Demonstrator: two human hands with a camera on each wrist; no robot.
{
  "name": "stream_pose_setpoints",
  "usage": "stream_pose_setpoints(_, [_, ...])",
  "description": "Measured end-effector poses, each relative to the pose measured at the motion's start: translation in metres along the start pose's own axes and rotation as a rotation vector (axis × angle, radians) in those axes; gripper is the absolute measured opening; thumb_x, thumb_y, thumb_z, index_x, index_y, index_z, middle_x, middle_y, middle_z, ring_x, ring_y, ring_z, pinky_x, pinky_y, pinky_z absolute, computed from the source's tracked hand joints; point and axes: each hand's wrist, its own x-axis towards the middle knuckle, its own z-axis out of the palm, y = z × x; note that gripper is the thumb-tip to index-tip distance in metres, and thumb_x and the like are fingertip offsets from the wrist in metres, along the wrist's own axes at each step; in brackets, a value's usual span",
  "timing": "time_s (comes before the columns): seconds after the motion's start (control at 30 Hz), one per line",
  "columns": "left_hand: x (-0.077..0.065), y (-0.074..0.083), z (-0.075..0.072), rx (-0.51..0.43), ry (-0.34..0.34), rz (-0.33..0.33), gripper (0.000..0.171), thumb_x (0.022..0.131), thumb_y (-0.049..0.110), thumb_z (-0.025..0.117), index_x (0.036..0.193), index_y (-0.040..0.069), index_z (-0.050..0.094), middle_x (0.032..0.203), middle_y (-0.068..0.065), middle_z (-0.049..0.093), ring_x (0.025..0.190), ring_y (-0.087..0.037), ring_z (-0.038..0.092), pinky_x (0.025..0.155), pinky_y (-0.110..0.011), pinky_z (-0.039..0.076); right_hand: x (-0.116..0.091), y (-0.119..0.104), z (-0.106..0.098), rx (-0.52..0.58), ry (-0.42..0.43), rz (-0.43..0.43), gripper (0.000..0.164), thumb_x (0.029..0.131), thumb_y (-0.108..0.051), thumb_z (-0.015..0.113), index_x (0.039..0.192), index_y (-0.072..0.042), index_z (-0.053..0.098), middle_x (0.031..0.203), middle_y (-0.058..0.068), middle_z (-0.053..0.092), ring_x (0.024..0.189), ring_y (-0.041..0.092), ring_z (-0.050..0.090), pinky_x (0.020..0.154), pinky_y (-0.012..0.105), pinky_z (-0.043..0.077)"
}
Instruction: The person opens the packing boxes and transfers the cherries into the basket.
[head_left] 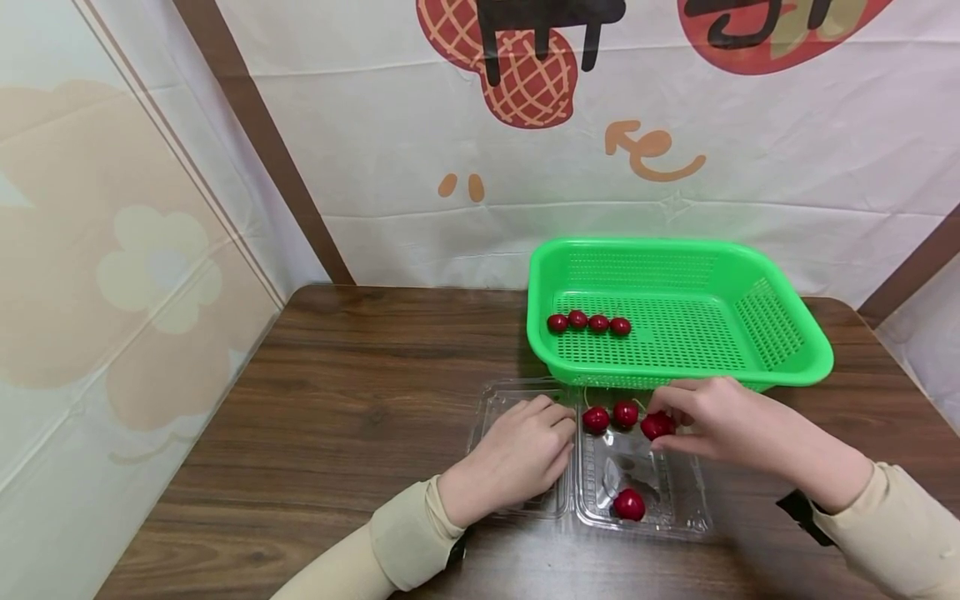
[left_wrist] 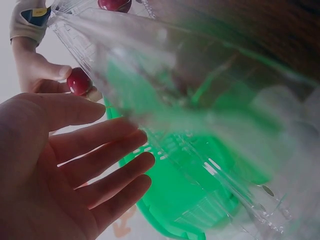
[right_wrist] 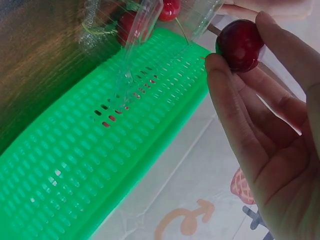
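Observation:
Between thumb and fingertips, my right hand (head_left: pixel 720 421) pinches a dark red cherry (right_wrist: pixel 240 45) over the clear plastic clamshell box (head_left: pixel 697 523). Two more cherries (head_left: pixel 596 420) with stems lie at the far end of its right half, and another cherry (head_left: pixel 628 504) sits near the front. My left hand (head_left: pixel 517 454) is over the box's left half, the lid side, fingertips by the hinge. In the left wrist view its fingers (left_wrist: pixel 110 170) are spread and nearly straight beside the clear plastic (left_wrist: pixel 165 55), and nothing is held in them.
Behind the box stands a green perforated basket (head_left: pixel 813 354), its front rim close to the box's far edge. Several cherries (head_left: pixel 598 323) sit in a row at its left side. The dark wooden table (head_left: pixel 322 408) meets a printed white cloth (head_left: pixel 390 225) at the back.

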Motion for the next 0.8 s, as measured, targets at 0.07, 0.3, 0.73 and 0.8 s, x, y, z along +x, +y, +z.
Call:
stream_pose_setpoints(0.07, [0.000,0.000,0.000,-0.001,0.000,-0.001,0.018,0.084,0.020,0.055,0.093,0.010,0.068,0.103,0.000,0.066,0.096,-0.016,0.054,0.076,-0.029,0.049,0.000,0.000,-0.002,-0.006,0.000,0.008,0.024,0.068,-0.026,0.077,0.084,-0.017,0.062,0.075,-0.010,0.060,0.057,-0.006,0.047,0.048,0.009,0.043])
stream_pose_setpoints(0.3, [-0.001,0.000,0.001,-0.003,0.000,0.002,0.018,0.084,0.020,0.055,0.092,0.010,0.068,0.103,0.000,0.067,0.096,-0.016,0.054,0.076,-0.029,0.049,0.001,0.000,-0.009,-0.015,0.001,0.019,0.021,0.071,-0.029,0.075,0.084,-0.018,0.062,0.075,-0.012,0.061,0.057,-0.008,0.047,0.048,0.010,0.043])
stream_pose_setpoints(0.73, [0.000,-0.001,0.001,-0.006,-0.003,0.003,0.018,0.084,0.020,0.055,0.092,0.011,0.067,0.103,0.000,0.066,0.096,-0.016,0.054,0.075,-0.028,0.048,0.007,0.008,-0.022,-0.055,0.035,0.031,0.023,0.067,-0.026,0.078,0.082,-0.020,0.061,0.074,-0.016,0.061,0.059,-0.008,0.048,0.049,0.010,0.042])
stream_pose_setpoints(0.8, [0.000,-0.001,0.001,-0.005,-0.001,0.004,0.018,0.084,0.020,0.055,0.092,0.011,0.067,0.103,0.000,0.066,0.096,-0.016,0.054,0.075,-0.028,0.048,0.009,0.010,-0.024,-0.058,0.036,0.029,0.023,0.067,-0.026,0.078,0.082,-0.019,0.061,0.074,-0.016,0.061,0.059,-0.008,0.047,0.049,0.010,0.042])
